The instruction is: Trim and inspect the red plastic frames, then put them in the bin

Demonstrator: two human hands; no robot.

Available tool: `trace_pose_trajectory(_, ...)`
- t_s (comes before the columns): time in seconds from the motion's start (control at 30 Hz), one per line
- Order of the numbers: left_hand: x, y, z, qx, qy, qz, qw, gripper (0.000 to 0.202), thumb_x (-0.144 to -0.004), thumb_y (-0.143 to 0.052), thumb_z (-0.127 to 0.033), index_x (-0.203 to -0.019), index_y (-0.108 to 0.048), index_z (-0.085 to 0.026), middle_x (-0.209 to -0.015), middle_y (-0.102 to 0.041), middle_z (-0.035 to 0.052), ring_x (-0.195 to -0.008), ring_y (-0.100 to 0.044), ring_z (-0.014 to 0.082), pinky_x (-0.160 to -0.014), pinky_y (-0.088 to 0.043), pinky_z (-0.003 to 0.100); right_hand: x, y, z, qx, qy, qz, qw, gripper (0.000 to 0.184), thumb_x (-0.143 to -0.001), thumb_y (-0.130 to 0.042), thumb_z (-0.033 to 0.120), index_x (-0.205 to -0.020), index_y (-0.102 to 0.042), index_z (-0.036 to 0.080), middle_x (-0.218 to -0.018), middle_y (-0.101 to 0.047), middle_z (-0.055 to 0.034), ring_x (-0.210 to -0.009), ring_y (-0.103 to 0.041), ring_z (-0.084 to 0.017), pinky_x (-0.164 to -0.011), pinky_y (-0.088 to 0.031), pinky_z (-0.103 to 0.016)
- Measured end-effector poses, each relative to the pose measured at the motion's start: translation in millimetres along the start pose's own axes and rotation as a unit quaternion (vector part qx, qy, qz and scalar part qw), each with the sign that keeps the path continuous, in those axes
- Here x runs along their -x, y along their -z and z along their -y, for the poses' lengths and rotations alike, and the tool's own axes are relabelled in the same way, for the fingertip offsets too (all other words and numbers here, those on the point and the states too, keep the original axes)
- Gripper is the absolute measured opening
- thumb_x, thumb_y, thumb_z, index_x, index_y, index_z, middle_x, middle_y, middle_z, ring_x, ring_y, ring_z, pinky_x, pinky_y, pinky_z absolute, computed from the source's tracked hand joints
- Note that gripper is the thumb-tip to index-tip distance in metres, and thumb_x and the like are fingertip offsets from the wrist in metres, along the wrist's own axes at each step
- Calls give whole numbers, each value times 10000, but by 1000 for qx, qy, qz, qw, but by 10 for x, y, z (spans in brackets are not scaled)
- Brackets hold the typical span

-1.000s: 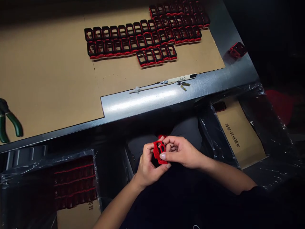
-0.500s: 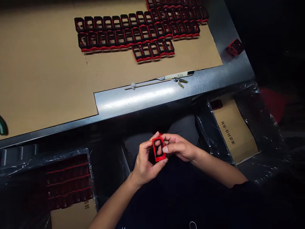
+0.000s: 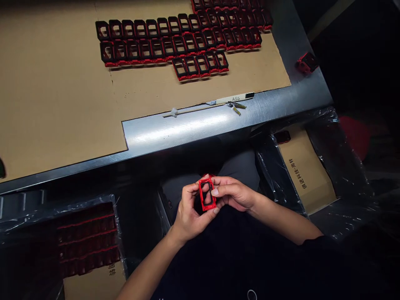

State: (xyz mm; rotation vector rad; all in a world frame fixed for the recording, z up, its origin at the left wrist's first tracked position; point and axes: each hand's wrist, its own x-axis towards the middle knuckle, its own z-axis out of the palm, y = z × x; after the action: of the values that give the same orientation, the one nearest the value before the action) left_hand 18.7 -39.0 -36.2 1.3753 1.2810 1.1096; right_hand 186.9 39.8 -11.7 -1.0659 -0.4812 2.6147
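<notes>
Both my hands hold a small rectangular red-and-black plastic frame [image 3: 207, 193] up above my lap. My left hand [image 3: 193, 208] grips its lower left side, with the fingers curled behind it. My right hand [image 3: 233, 193] pinches its right edge between thumb and fingers. The frame's open middle shows my left fingers through it. A bit of red shows just above the frame behind my fingertips, but what it belongs to is hidden.
Rows of similar frames [image 3: 178, 46] lie on a cardboard sheet [image 3: 56, 104] covering a steel table [image 3: 187, 129]. A marker labelled A55 [image 3: 234, 98] lies at the sheet's edge. Plastic-lined bins stand on both sides of me, the left one [image 3: 87, 239] holding stacked frames.
The frame has turned from a tilted pose to a more upright one facing me. The table and bins have drifted up and left in view as my head moved.
</notes>
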Motion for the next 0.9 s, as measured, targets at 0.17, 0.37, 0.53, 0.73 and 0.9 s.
trace_pose_trajectory(0.17,12,13,-8,-8,19,6,1000,602,-789,-799,-340,-1241,-415,-234,-1272,-670,164,-1138,-701,298,-899,-608,443,4,-5,-3,2,-8,-8,1000,319,-686,-763,281,-959,-673,142,-764,-729,-33,-655,-686,-141,-553,-540,-211)
trace_pose_trajectory(0.37,6,4,47,39,3,11,999,618,-796,-794,-311,-1272,-406,-242,-1408,-573,197,-1269,-618,319,-1002,-547,514,10,12,-17,-7,-2,-7,1000,315,-688,-763,268,-964,-688,136,-785,-732,-41,-672,-680,-137,-580,-546,-217)
trace_pose_trajectory(0.53,33,-85,-19,160,-43,-31,986,556,-820,-753,-437,-1230,-411,-282,-1405,-567,164,-1309,-582,325,-1053,-498,554,-64,-57,-20,2,-17,79,997,302,-725,-765,309,-947,-707,112,-797,-725,-58,-694,-683,-148,-643,-566,-253)
trace_pose_trajectory(0.73,597,932,67,32,107,-541,834,847,-521,-639,-913,-1058,-461,-283,-1051,-663,41,-932,-726,248,-810,-604,401,-343,-207,-7,107,-91,91,986,455,-721,-835,406,-1100,-730,177,-1009,-751,-98,-836,-725,-198,-758,-586,-310)
trace_pose_trajectory(0.9,1922,1898,223,-40,303,-717,627,425,-974,-492,-540,-1209,-536,-188,-1075,-642,62,-890,-675,170,-785,-582,352,-568,-86,-73,159,-95,-43,982,298,-671,-874,357,-905,-784,197,-820,-747,-64,-711,-709,-171,-674,-597,-264)
